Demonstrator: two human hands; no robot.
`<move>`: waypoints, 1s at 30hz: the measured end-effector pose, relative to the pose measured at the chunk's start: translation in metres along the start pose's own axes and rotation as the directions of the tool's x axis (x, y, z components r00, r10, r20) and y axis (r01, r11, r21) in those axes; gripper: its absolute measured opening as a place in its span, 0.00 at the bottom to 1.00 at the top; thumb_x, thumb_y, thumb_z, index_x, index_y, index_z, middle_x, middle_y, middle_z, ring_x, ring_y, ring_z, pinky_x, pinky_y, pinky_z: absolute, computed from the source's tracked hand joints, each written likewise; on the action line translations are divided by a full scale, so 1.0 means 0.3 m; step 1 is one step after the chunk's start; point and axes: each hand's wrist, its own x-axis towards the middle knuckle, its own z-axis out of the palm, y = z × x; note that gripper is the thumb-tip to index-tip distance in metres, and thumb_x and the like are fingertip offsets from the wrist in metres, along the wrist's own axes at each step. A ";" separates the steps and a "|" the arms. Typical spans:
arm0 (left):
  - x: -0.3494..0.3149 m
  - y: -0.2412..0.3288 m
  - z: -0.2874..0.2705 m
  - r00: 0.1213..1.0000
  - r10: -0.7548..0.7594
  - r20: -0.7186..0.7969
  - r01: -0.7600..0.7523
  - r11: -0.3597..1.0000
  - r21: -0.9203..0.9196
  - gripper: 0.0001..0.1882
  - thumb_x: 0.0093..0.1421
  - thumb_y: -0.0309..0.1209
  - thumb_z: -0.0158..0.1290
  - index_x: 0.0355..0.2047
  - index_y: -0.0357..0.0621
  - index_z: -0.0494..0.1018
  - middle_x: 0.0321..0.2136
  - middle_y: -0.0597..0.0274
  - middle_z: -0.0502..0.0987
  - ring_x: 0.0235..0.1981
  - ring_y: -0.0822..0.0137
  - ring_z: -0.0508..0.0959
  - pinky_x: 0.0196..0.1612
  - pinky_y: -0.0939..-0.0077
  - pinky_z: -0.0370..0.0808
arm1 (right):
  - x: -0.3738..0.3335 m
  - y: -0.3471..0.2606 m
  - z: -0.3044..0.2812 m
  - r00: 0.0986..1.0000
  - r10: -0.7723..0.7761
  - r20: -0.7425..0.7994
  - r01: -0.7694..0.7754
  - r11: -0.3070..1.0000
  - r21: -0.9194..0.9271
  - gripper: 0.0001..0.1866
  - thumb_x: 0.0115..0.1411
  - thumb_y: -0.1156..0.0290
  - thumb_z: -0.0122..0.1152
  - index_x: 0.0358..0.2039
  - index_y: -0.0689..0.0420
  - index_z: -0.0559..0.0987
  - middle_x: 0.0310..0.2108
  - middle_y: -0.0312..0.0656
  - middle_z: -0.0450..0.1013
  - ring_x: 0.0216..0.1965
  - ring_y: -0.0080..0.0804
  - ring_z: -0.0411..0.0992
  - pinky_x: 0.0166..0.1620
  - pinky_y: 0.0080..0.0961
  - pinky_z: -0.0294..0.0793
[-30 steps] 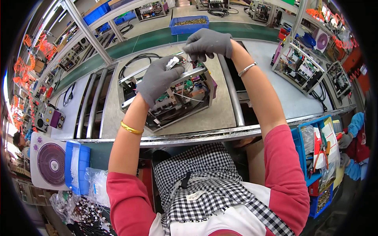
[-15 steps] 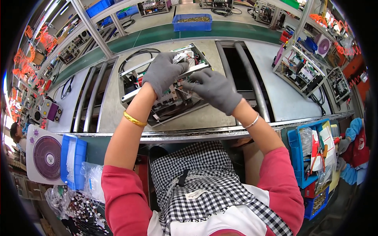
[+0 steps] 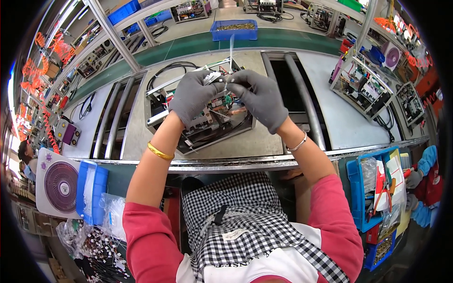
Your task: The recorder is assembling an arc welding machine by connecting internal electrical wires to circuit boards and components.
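Observation:
Over an open metal-framed electrical unit (image 3: 222, 118), my two grey-gloved hands meet at its far side. Bunched white wire connectors (image 3: 212, 78) are pinched in my left hand (image 3: 192, 98). My right hand (image 3: 259, 98) has its thumb and fingers closed right beside them, on a thin whitish strip that looks like a cable tie (image 3: 231, 47). The strip stands up from between the fingertips. Circuit boards, coloured wires and a copper-coloured part show inside the frame. My gloves hide some of its far left part.
A black cable (image 3: 165, 70) lies coiled behind the unit. Metal rollers (image 3: 302, 99) flank the work plate, with another open unit (image 3: 363, 85) to the right. A blue bin of small brassy parts (image 3: 234, 31) stands beyond. Tools fill a blue tray (image 3: 373, 188); a co-worker's gloved hands (image 3: 415, 179) are nearby.
My right hand has risen and come in against the left, closing at the connectors. The whitish strip now stands up between them. My view has shifted slightly.

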 end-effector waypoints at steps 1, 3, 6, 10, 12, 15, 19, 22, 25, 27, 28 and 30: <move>-0.002 -0.001 0.000 1.000 -0.014 0.005 0.013 1.000 0.028 0.11 0.58 0.31 0.63 0.38 0.36 0.81 0.28 0.67 0.80 0.28 0.78 0.74 0.34 0.79 0.72 | 0.024 -0.013 -0.013 0.991 0.125 0.052 -0.126 0.992 0.009 0.10 0.62 0.72 0.63 0.41 0.63 0.81 0.32 0.40 0.79 0.33 0.20 0.75 0.39 0.20 0.76; -0.002 -0.002 0.003 1.000 -0.008 0.004 0.008 1.000 -0.018 0.11 0.58 0.30 0.63 0.38 0.36 0.81 0.28 0.67 0.80 0.28 0.78 0.73 0.33 0.79 0.72 | 0.054 -0.028 -0.036 0.975 0.183 0.127 -0.183 0.983 -0.014 0.14 0.59 0.72 0.64 0.45 0.63 0.79 0.31 0.40 0.79 0.33 0.19 0.75 0.38 0.19 0.75; 0.003 0.008 0.004 1.000 -0.001 -0.005 0.001 1.000 -0.022 0.10 0.57 0.28 0.62 0.37 0.36 0.81 0.27 0.66 0.80 0.28 0.78 0.73 0.32 0.80 0.72 | 0.082 -0.034 -0.055 0.942 0.257 0.216 -0.248 0.966 -0.071 0.20 0.58 0.70 0.66 0.51 0.63 0.76 0.31 0.40 0.79 0.32 0.19 0.75 0.36 0.20 0.75; 0.015 -0.007 0.014 1.000 -0.006 -0.029 0.007 1.000 0.026 0.09 0.56 0.26 0.61 0.37 0.35 0.81 0.26 0.66 0.80 0.27 0.78 0.73 0.31 0.80 0.72 | 0.112 -0.046 -0.065 0.899 0.280 0.338 -0.222 0.954 -0.200 0.25 0.57 0.69 0.67 0.54 0.63 0.74 0.31 0.39 0.79 0.31 0.20 0.75 0.35 0.21 0.75; 0.018 -0.019 0.015 0.999 -0.002 -0.048 0.003 1.000 0.013 0.11 0.55 0.30 0.61 0.37 0.37 0.82 0.25 0.62 0.81 0.25 0.74 0.75 0.31 0.76 0.73 | 0.118 -0.053 -0.062 0.892 0.286 0.351 -0.208 0.947 -0.243 0.25 0.57 0.69 0.67 0.54 0.63 0.74 0.31 0.40 0.79 0.30 0.20 0.75 0.35 0.22 0.75; 0.015 -0.008 0.014 0.998 -0.020 -0.059 0.021 1.000 0.017 0.11 0.55 0.30 0.61 0.37 0.37 0.82 0.24 0.62 0.81 0.25 0.74 0.75 0.31 0.76 0.73 | 0.119 -0.046 -0.057 0.896 0.276 0.348 -0.209 0.953 -0.218 0.26 0.56 0.69 0.67 0.54 0.64 0.74 0.29 0.40 0.79 0.29 0.21 0.75 0.34 0.21 0.75; 0.017 -0.011 0.016 0.998 -0.031 -0.053 0.031 1.000 0.000 0.09 0.56 0.26 0.61 0.36 0.34 0.81 0.25 0.66 0.79 0.26 0.78 0.73 0.30 0.79 0.72 | 0.120 -0.029 -0.053 0.895 0.287 0.341 -0.246 0.956 -0.160 0.26 0.56 0.70 0.68 0.55 0.64 0.74 0.29 0.40 0.79 0.29 0.20 0.74 0.34 0.20 0.75; 0.009 0.003 0.016 0.997 -0.061 -0.057 0.062 0.998 0.014 0.09 0.56 0.26 0.61 0.36 0.34 0.81 0.25 0.66 0.79 0.25 0.78 0.73 0.30 0.79 0.72 | 0.118 -0.030 -0.056 0.888 0.285 0.362 -0.247 0.958 -0.148 0.26 0.57 0.71 0.67 0.55 0.64 0.74 0.30 0.40 0.79 0.30 0.19 0.74 0.35 0.19 0.75; 0.014 -0.020 0.014 0.997 -0.025 -0.074 0.027 0.999 0.017 0.14 0.52 0.34 0.60 0.35 0.37 0.82 0.22 0.57 0.81 0.23 0.71 0.77 0.31 0.73 0.73 | 0.115 -0.026 -0.054 0.888 0.278 0.367 -0.241 0.960 -0.144 0.26 0.57 0.72 0.66 0.55 0.64 0.74 0.30 0.41 0.79 0.30 0.19 0.74 0.35 0.19 0.75; 0.013 -0.028 0.013 0.997 -0.017 -0.076 0.018 1.000 0.019 0.14 0.52 0.34 0.60 0.36 0.38 0.82 0.23 0.56 0.82 0.23 0.69 0.78 0.31 0.72 0.74 | 0.118 -0.021 -0.049 0.889 0.273 0.367 -0.236 0.961 -0.141 0.25 0.57 0.72 0.66 0.55 0.64 0.74 0.30 0.41 0.79 0.30 0.19 0.74 0.36 0.19 0.75; 0.012 -0.028 0.013 0.997 -0.006 -0.076 0.008 1.000 0.019 0.14 0.52 0.34 0.60 0.37 0.40 0.82 0.24 0.55 0.82 0.24 0.67 0.79 0.32 0.71 0.74 | 0.120 -0.020 -0.047 0.894 0.271 0.357 -0.241 0.962 -0.128 0.24 0.57 0.71 0.67 0.53 0.65 0.76 0.31 0.41 0.80 0.30 0.19 0.74 0.36 0.20 0.75; 0.007 -0.028 0.018 0.996 0.037 -0.085 -0.027 0.993 0.111 0.13 0.53 0.35 0.60 0.37 0.43 0.82 0.25 0.54 0.82 0.26 0.63 0.80 0.33 0.70 0.75 | 0.125 -0.005 -0.042 0.898 0.272 0.345 -0.247 0.962 -0.115 0.22 0.57 0.71 0.67 0.52 0.65 0.77 0.31 0.40 0.80 0.31 0.19 0.74 0.37 0.21 0.75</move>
